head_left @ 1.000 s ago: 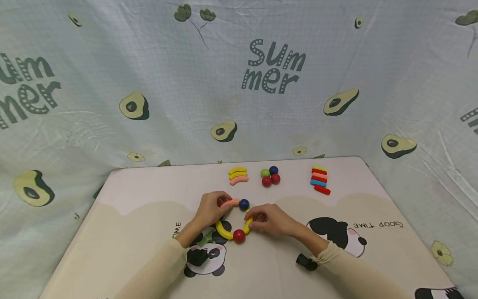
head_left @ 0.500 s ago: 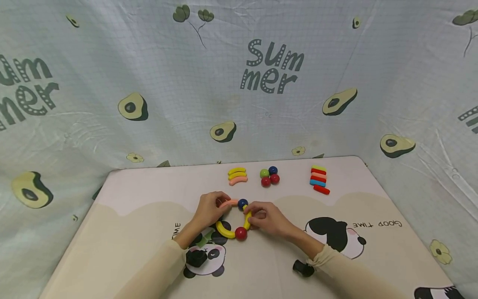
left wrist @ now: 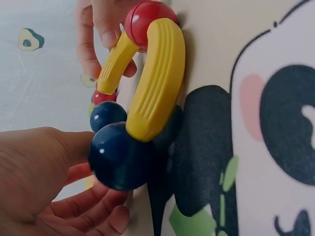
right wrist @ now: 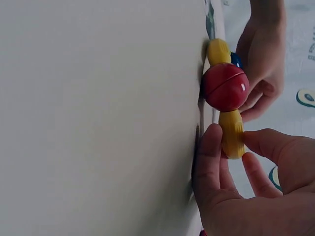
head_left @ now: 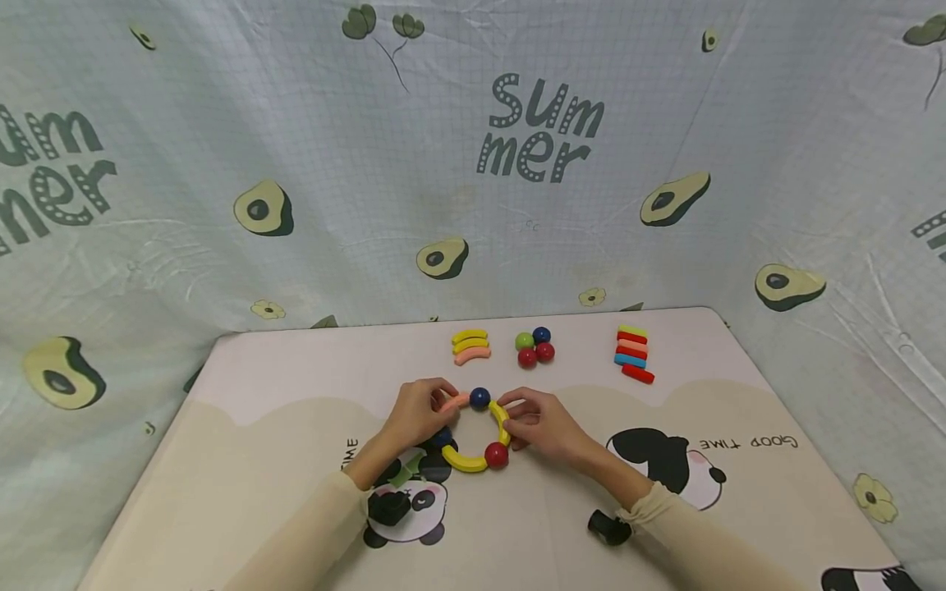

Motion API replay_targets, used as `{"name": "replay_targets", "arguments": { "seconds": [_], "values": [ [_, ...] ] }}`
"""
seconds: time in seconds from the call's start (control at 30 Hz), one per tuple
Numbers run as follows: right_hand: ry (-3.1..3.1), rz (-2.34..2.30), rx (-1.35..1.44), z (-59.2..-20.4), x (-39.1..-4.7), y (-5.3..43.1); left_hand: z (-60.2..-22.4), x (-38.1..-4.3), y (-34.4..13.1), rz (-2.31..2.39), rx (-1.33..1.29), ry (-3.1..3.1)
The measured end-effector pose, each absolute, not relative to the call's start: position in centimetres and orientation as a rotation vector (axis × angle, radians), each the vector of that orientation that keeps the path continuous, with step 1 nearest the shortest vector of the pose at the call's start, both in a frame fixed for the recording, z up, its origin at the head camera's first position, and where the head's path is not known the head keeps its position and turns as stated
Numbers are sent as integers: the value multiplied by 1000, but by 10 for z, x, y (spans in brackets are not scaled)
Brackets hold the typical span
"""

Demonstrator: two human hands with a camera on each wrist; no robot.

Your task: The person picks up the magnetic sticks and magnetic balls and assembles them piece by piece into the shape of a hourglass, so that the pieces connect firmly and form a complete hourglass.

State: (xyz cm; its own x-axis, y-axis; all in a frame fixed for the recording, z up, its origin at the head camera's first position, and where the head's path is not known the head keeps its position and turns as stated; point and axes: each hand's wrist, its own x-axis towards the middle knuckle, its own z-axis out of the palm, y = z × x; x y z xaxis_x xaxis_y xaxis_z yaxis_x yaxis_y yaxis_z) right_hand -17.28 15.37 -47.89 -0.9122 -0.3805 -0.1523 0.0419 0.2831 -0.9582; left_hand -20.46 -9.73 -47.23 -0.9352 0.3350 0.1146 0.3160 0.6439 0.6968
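Note:
Curved rods and balls form a ring on the table. My left hand [head_left: 417, 410] holds the curved pink rod [head_left: 456, 402] at the upper left, between a dark blue ball [head_left: 479, 399] and a second blue ball [left wrist: 120, 156]. My right hand [head_left: 543, 423] pinches a curved yellow rod [right wrist: 231, 132], which joins a red ball [right wrist: 226, 87]. From the red ball another curved yellow rod [left wrist: 157, 81] runs to the second blue ball. Whether the pinched rod's upper end touches the far blue ball, I cannot tell. The left fingers hide much of the pink rod.
Behind the ring lie yellow and pink curved rods [head_left: 470, 345], a cluster of green, blue and red balls [head_left: 535, 348], and a row of short straight coloured rods [head_left: 631, 351]. A patterned cloth [head_left: 547, 254] hangs past the table's [head_left: 281, 361] back edge.
My right hand has shifted right, swinging the yellow rods and red ball right, so the ring is wider. The left blue ball now shows in the head view. My left hand stays nearly still.

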Motion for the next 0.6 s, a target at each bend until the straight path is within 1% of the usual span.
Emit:
{"name": "replay_targets", "arguments": {
  "seconds": [0.6],
  "values": [
    [2333, -1513, -300, -474, -185, 157, -473, -207, -94, 1210, 588, 2803]
  ]
}}
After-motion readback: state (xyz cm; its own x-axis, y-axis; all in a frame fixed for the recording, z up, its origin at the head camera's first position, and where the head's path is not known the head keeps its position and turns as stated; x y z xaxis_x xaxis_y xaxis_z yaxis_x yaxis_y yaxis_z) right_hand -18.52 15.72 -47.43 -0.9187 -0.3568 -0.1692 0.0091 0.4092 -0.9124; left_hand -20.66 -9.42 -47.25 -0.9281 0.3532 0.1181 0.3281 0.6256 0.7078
